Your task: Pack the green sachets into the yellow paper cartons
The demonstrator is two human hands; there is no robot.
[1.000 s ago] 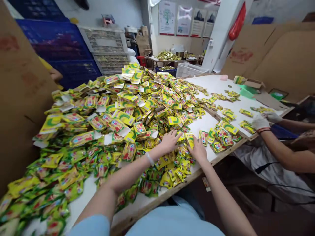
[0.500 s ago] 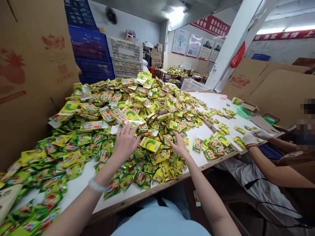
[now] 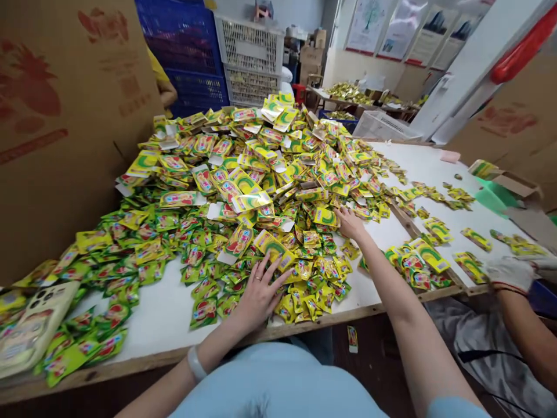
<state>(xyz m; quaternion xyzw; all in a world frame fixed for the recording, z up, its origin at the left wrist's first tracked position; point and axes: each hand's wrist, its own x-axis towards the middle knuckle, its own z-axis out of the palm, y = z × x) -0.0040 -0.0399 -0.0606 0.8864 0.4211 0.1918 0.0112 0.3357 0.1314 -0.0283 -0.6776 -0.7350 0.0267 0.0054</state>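
Observation:
My left hand (image 3: 261,290) lies palm down with its fingers spread, their tips at a yellow box (image 3: 275,248) and over small yellow packets (image 3: 311,281). My right hand (image 3: 350,223) reaches to the right flank of the heap, fingers stretched out and apart, beside another yellow box (image 3: 325,217). Neither hand grips anything I can see. Between and behind them rises a large heap of flat yellow-green boxes (image 3: 256,152), some with open white flaps. Green packets with red fruit pictures (image 3: 203,312) lie in front and to the left.
A tall cardboard carton (image 3: 82,116) stands at the left, a phone in a pale case (image 3: 39,328) near the front edge. To the right, a wooden strip (image 3: 404,220) divides the table. A co-worker's gloved hand (image 3: 510,274) is beyond it, near more boxes. Crates (image 3: 250,52) stand behind.
My left hand has come down and right, from the boxes to the front packets. My right hand has moved right and slightly up. The view has tilted down and turned.

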